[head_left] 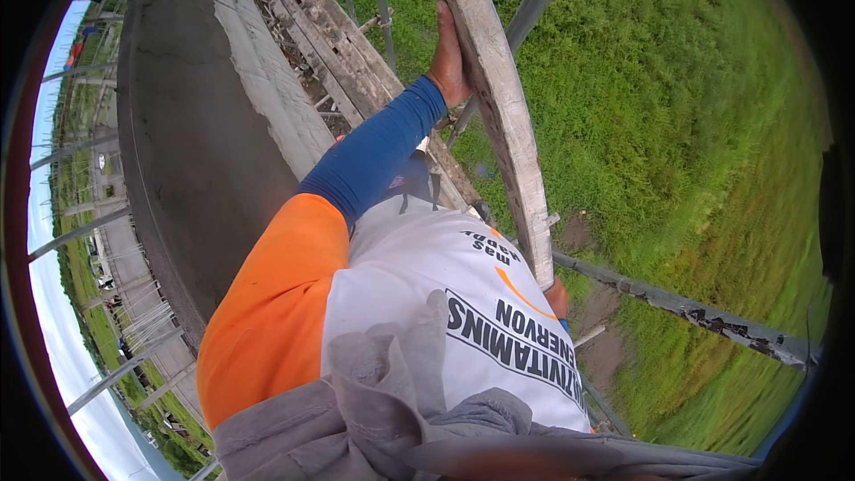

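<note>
Pale grey, the long plank slants beside the white shirt, above green grass. The left hand clasps its edge (one digit shows along it); the right hand is at its near end, its finger grip too hidden to tell.

The person's left hand holds a long pale plank; the right hand, mostly hidden, is at its nearer end, green grass below both.
</note>
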The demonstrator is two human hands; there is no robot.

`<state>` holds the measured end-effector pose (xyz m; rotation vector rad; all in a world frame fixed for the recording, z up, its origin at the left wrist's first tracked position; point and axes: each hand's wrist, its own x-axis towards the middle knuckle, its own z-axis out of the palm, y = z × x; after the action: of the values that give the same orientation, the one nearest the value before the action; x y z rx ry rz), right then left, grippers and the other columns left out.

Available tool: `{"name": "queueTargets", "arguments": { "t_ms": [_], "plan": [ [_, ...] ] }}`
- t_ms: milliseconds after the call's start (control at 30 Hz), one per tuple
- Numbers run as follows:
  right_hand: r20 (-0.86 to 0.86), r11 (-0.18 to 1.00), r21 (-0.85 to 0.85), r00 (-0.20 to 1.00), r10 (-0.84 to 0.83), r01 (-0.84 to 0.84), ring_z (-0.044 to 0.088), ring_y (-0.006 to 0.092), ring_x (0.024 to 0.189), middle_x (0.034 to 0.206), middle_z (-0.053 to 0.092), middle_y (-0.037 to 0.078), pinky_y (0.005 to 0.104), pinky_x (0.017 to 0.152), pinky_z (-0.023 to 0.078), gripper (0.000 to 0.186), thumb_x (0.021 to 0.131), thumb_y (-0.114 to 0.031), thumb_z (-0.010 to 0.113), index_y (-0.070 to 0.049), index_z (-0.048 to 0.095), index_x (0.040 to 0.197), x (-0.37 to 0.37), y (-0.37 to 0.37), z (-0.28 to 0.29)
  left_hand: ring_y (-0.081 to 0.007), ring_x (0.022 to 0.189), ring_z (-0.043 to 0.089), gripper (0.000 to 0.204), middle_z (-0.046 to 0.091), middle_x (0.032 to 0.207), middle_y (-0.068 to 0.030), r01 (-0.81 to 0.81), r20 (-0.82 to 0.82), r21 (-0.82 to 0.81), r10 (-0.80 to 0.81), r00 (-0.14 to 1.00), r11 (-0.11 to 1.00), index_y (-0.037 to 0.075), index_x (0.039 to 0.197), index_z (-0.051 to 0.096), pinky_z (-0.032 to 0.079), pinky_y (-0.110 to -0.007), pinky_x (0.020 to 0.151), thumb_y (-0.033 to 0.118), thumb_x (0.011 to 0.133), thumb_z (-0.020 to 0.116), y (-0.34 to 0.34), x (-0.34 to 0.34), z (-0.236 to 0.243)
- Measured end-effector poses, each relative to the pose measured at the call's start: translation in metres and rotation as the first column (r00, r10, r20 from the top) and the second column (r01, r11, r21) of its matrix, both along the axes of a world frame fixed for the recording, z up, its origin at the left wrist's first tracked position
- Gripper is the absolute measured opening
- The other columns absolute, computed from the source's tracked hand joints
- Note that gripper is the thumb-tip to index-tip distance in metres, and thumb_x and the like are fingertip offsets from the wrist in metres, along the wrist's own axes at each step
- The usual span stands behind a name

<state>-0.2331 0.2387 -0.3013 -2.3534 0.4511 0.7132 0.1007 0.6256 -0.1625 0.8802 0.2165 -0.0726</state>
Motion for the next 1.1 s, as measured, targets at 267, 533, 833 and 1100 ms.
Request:
{"name": "queueTargets", "arguments": {
  "t_ms": [267,533,833,1100],
  "plan": [
    [0.014,0.999,0.024,0.999,0.037,-0.037,0.070,0.0450,0.101,0.103,0.072,0.027,0.0500,0.084,0.055,0.060,0.069,-0.042,0.087,-0.001,0.068,0.109,0.067,0.046,0.002,-0.0340,0.134,0.052,0.111,0.049,0.145,-0.0211,-0.041,0.037,0.115,0.037,0.999,0.992,0.018,0.161,0.026,0.046,-0.056,0.110,0.095,0.083,0.029,0.064,0.074,0.002],
    [-0.015,0.986,-0.096,0.991,0.135,-0.135,0.070,0.0448,0.100,0.104,0.072,0.027,0.0500,0.085,0.055,0.062,0.069,-0.042,0.086,-0.001,0.068,0.111,0.180,0.172,0.028,-0.0364,0.144,0.041,0.108,0.038,0.159,-0.0204,-0.142,-0.026,0.095,0.145,0.989,0.985,0.020,0.164,0.020,0.037,-0.058,0.116,0.093,0.085,0.027,0.213,0.168,-0.004],
    [0.060,0.953,-0.127,0.957,0.285,-0.276,0.069,0.0467,0.091,0.094,0.071,0.028,0.0528,0.080,0.055,0.047,0.069,-0.030,0.082,0.000,0.065,0.101,0.267,0.301,0.071,-0.0350,0.148,0.033,0.106,0.029,0.165,-0.0147,-0.271,0.031,0.015,0.270,0.962,0.962,0.018,0.166,0.014,0.025,-0.050,0.123,0.090,0.089,0.027,0.371,0.247,-0.036],
    [0.144,0.953,-0.076,0.943,0.301,-0.293,0.069,0.0451,0.088,0.089,0.071,0.023,0.0544,0.077,0.055,0.040,0.068,-0.023,0.075,-0.003,0.065,0.101,0.289,0.335,0.074,-0.0344,0.117,0.056,0.097,0.052,0.133,-0.0167,-0.147,0.027,0.019,0.147,0.989,0.989,0.012,0.145,0.041,0.046,-0.052,0.103,0.090,0.089,0.025,0.457,0.283,-0.051]
  ]
}}
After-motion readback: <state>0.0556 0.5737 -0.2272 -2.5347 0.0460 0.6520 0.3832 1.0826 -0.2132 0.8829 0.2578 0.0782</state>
